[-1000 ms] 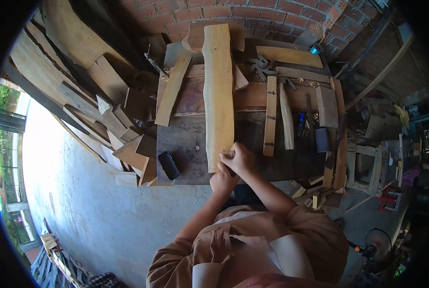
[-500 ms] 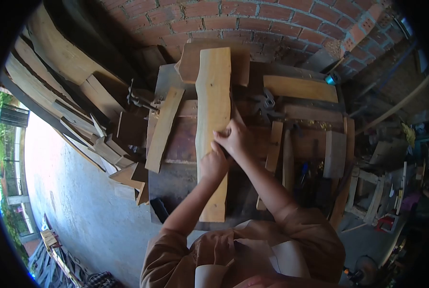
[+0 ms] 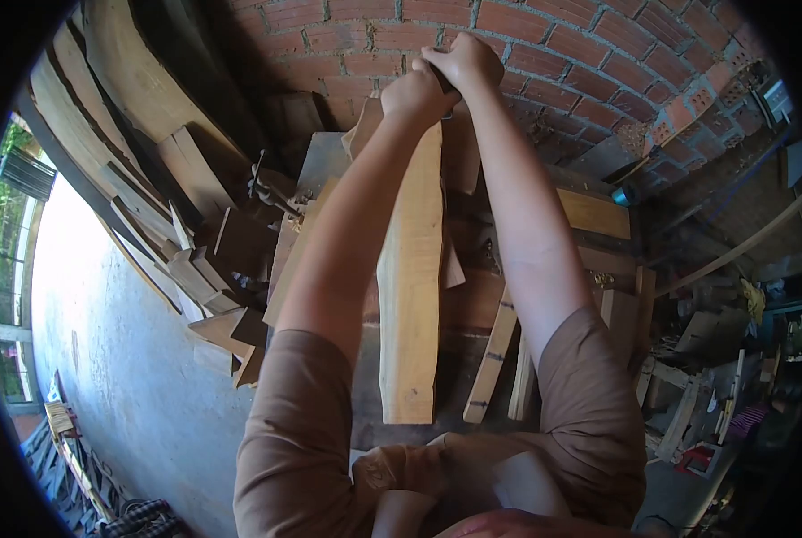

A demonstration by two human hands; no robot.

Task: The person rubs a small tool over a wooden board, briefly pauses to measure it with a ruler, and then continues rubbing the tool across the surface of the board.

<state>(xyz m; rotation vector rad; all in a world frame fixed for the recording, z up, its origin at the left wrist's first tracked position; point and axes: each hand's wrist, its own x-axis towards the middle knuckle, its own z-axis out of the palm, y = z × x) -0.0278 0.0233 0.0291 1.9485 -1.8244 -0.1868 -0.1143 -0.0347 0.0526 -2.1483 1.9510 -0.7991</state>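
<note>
Both hands are together at the top centre of the frame, the left hand (image 3: 413,94) low and the right hand (image 3: 466,65) just above and beside it, over the far end of a long pale plank (image 3: 410,296). Their fingers are curled in, and a dark edge shows between them; whether they grasp it, and what it is, I cannot tell. The plank lies lengthwise down the middle of the frame on the desk (image 3: 456,351), its near end towards the person's chest. The two bare forearms stretch up either side of it and block much of the view: the left one covers part of a narrow board (image 3: 284,285) left of the plank, while the right one crosses the desk's right half. Just right of the plank's near end lie a strip with dark marks (image 3: 491,368) and a paler strip (image 3: 521,392), both partly hidden by that arm. Farther right are a yellowish board (image 3: 594,213), a teal roll (image 3: 621,195) by the desk's far corner, and a grey-brown block (image 3: 614,314) beside the sleeve. A metal clamp (image 3: 271,190) stands at the desk's left edge. Large slabs (image 3: 141,76) lean at upper left, with offcuts (image 3: 208,278) piled below them, and a brick wall (image 3: 544,76) closes off the top behind the hands.
</note>
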